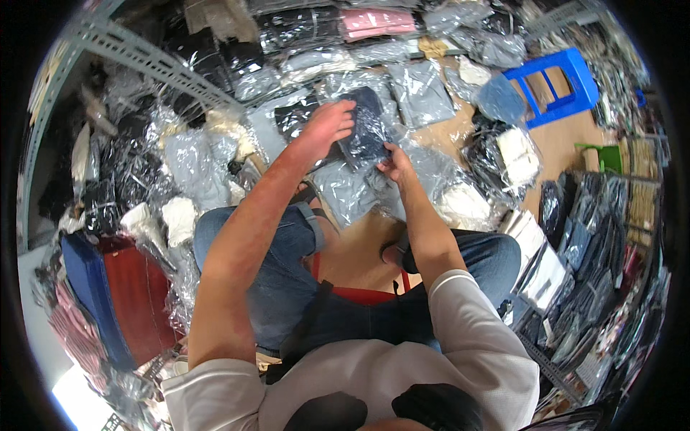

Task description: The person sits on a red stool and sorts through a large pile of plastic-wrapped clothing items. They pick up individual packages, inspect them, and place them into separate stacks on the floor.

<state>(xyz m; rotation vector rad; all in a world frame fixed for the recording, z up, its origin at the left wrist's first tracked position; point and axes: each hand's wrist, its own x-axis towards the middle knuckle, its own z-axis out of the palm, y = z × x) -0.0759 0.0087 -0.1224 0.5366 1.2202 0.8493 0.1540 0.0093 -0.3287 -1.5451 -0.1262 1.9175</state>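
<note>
A dark navy folded garment in a clear plastic bag [367,129] lies in front of me, above other bagged garments. My right hand [396,162] grips its lower right corner between thumb and fingers. My left hand [331,126] rests at its left edge with the fingers apart; whether it presses on the bag I cannot tell. A black bagged garment [291,119] lies to the left, partly behind my left hand. Grey bagged garments [345,191] are spread nearer my feet, and another grey bagged garment [421,92] lies farther off at the right.
A blue plastic stool [585,89] lies tipped at the upper right. Slotted metal shelving [156,67] stands at the left, near a red and blue box-like object [137,301]. Bagged clothing piles [587,237] line the right side. A pink bagged garment [377,22] is at the far side.
</note>
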